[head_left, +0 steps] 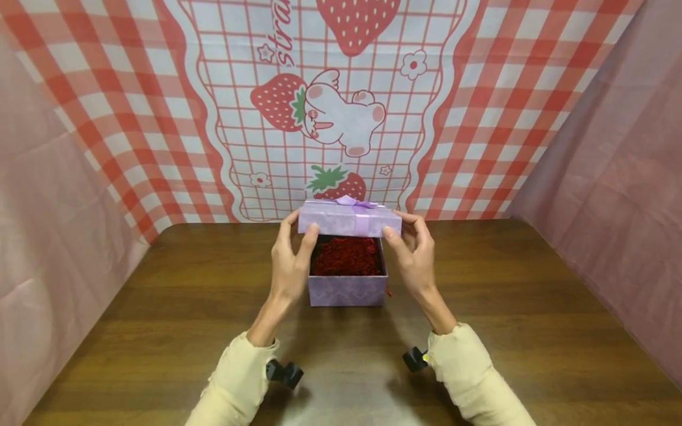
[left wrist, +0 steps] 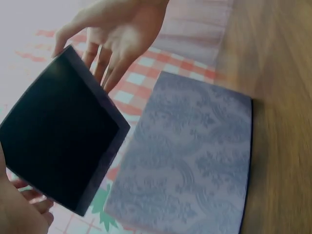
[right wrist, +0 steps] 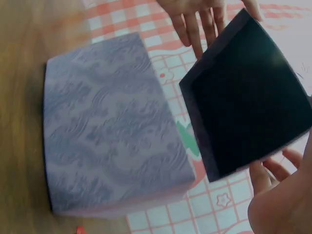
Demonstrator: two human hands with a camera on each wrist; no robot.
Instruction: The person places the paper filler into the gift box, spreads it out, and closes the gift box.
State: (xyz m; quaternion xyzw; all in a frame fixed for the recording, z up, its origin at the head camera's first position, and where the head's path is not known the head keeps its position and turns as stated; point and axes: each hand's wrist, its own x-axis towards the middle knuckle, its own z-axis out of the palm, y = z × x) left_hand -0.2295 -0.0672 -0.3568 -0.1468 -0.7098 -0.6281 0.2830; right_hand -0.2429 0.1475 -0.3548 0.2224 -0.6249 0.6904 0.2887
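Observation:
A lavender gift box lid (head_left: 330, 218) with a purple ribbon bow (head_left: 354, 202) is held between both hands above its box. The left hand (head_left: 290, 266) grips the lid's left end, thumb on the front side and fingers round the edge. At the opposite end, the right hand (head_left: 418, 254) grips it the same way. Below stands the patterned box base (head_left: 347, 291), its top uncovered and red shredded filling (head_left: 346, 257) showing inside. Both wrist views show the lid's dark underside (left wrist: 58, 131), apart from the box wall (right wrist: 114, 126).
The box stands on a brown wooden table (head_left: 202, 307). Behind it hangs a red-and-white checked strawberry cloth (head_left: 229, 118), with pink curtains (head_left: 613, 177) at both sides. A small red scrap (head_left: 389, 293) lies beside the box's right side.

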